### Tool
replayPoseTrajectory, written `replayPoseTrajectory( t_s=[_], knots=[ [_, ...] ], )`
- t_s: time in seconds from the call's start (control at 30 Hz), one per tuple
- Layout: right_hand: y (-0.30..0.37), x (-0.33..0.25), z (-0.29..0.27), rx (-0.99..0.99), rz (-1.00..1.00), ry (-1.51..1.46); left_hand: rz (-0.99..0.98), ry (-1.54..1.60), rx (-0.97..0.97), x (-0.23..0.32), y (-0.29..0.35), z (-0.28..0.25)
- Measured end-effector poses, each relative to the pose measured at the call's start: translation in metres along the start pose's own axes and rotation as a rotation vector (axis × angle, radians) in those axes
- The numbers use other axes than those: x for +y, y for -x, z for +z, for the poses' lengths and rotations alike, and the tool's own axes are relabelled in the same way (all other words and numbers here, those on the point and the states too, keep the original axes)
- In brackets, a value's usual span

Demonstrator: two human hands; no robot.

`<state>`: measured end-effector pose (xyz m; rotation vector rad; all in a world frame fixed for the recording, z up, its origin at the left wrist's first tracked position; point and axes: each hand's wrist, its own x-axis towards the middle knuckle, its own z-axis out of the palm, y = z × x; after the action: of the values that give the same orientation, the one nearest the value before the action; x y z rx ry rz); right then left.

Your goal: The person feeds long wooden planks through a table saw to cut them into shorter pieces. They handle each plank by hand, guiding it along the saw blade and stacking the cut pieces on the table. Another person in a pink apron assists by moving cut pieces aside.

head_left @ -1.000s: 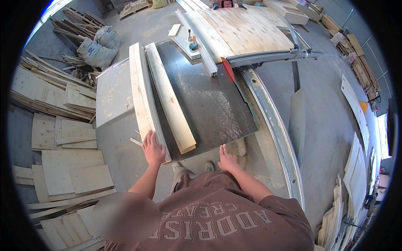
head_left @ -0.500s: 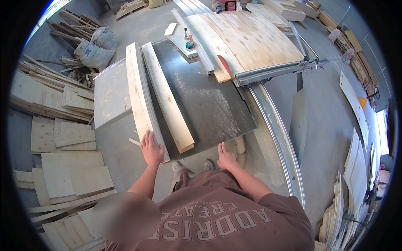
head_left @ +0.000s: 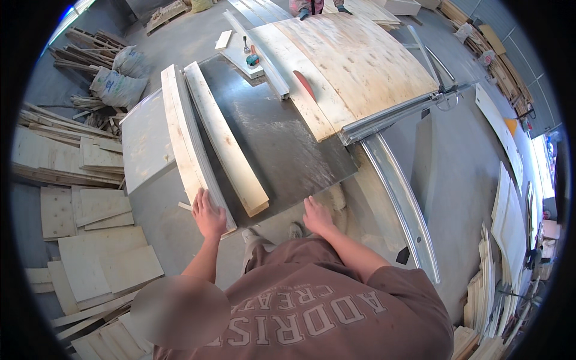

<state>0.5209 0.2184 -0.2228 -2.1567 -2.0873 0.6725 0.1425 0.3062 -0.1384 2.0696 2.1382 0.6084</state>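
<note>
My left hand (head_left: 208, 214) lies flat, fingers a little apart, on the near end of a stack of long plywood strips (head_left: 180, 135). A second, narrower stack of strips (head_left: 225, 141) runs beside it on the dark metal saw table (head_left: 282, 141). By the table's near edge is my right hand (head_left: 317, 215), fingers stretched out and holding nothing. Beyond it a large plywood sheet (head_left: 372, 57) lies on the sliding part of the saw. A strip along its left side (head_left: 318, 123) passes a red blade guard (head_left: 305, 84) and reaches toward me.
A person's gloved hands (head_left: 304, 13) touch the sheet's far edge. A metal fence (head_left: 264, 60) stands left of the sheet, near a green-and-red power tool (head_left: 252, 58). A curved-looking metal rail (head_left: 402, 204) runs at right. Plywood offcuts (head_left: 111, 258) and white sacks (head_left: 117, 87) line the left.
The plywood sheet has slid toward me, so more of its left strip extends past the red guard. My view has shifted slightly; my hands keep nearly the same places.
</note>
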Motion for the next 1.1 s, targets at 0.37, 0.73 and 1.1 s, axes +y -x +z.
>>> replayPoseTrajectory(
  t_s=[0.37, 0.73, 1.1],
  knots=[
    [-0.044, 0.065, -0.064, 0.379, 0.13, 0.293, 0.024, -0.038, 0.014, -0.005, -0.009, 0.007],
    [-0.08, 0.097, -0.063, 0.05, 0.339, 0.26, 0.015, -0.041, -0.029, -0.002, -0.033, 0.022],
    [-0.102, 0.13, -0.048, 0.086, 0.469, 0.268, -0.001, -0.062, -0.036, 0.004, -0.05, 0.043]
  ],
)
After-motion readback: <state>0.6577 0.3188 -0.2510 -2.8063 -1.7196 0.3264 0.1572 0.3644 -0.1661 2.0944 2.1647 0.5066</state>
